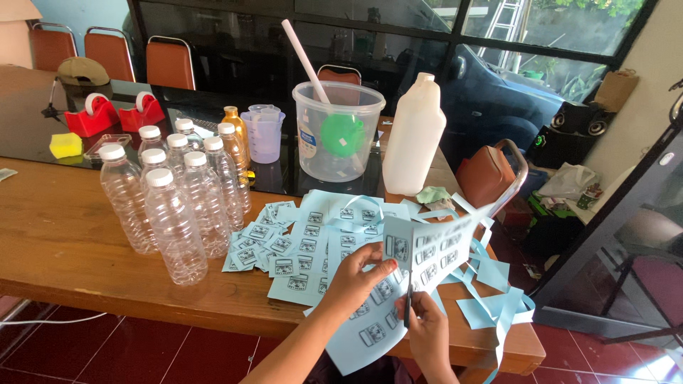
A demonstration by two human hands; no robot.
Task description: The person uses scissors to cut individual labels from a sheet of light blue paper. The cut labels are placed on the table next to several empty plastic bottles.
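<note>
My left hand (pixel 359 274) pinches a light blue sheet of printed labels (pixel 427 249), thumb on top near its left edge. Just below it, my right hand (pixel 427 323) grips scissors (pixel 408 299), whose dark blades point up into the sheet. Cut label pieces (pixel 284 245) and long blue paper strips (pixel 491 299) lie scattered on the wooden table (pixel 64 242) under and around both hands.
Several empty clear bottles with white caps (pixel 174 213) stand at the left. Behind are an amber bottle (pixel 235 131), a measuring jug (pixel 265 134), a clear bucket (pixel 338 135) with a stick and green funnel, a white jug (pixel 415 139), two red tape dispensers (pixel 114 114). Chairs stand beyond.
</note>
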